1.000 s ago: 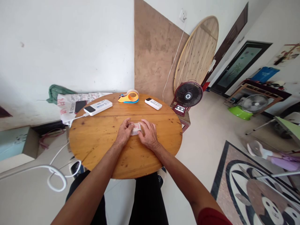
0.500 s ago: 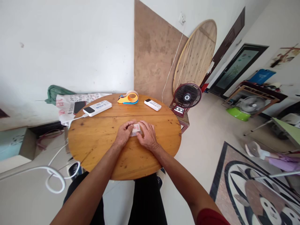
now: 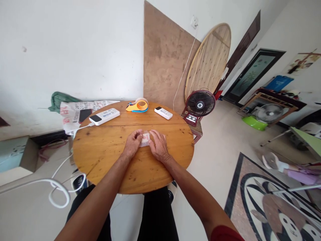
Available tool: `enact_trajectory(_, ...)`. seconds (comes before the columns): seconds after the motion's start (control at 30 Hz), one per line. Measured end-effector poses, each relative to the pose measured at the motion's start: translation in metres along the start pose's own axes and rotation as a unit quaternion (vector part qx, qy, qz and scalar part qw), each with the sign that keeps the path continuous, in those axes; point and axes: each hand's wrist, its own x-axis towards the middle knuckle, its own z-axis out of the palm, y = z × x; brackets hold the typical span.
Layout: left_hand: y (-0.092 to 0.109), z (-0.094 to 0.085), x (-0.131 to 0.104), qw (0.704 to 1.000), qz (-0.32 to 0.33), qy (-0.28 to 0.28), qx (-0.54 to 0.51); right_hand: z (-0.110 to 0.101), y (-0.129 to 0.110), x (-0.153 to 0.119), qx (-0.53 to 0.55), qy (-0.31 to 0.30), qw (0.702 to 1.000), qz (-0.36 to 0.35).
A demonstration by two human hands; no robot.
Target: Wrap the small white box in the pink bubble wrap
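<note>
- At the far left, a printed sack (image 3: 67, 113) lay beside the table's edge, with a dark flat object (image 3: 85, 115) resting on it, perhaps to be off the work surface.
- A white cable (image 3: 84, 126) ran up to the larger white device (image 3: 106, 116), which lay flat near the tabletop's left rim, presumably so the lead could drop over the side.
- The left hand (image 3: 132, 144) had its fingers curled and its thumb against the left edge of the packet, apparently pinching it to steady it.
- Beyond the hands, an orange tape dispenser (image 3: 130, 108) stood near the far edge, seemingly out of the way yet reachable.
- The small, pale packet (image 3: 145, 140) with red print was between the two hands, near the middle of the wooden table (image 3: 105, 144), probably there for easy sight.
- The right hand (image 3: 158, 145) arched at the packet's right side, its thumb by the near corner, likely as a counter to the other; whether it gripped or only touched, I cannot tell.
- Farther right, the smaller white device (image 3: 163, 112) lay flat near the far rim.
- Off the table, a fan (image 3: 200, 104) stood on a stool (image 3: 197, 129), which presumably gave it height.
</note>
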Motion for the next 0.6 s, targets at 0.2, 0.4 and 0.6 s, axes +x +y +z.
enact_trajectory(0.2,0.001,0.000,0.000,1.000,0.012,0.010,0.014,0.006,0.005,0.000,0.010,0.011,1.000,0.021)
enact_trajectory(0.4,0.004,0.000,-0.002,1.000,0.023,0.006,0.019,0.010,0.009,0.000,0.019,0.020,0.999,0.033)
enact_trajectory(0.6,0.000,0.000,0.001,1.000,0.014,0.009,-0.009,0.014,0.014,0.001,0.078,0.037,0.994,0.067)
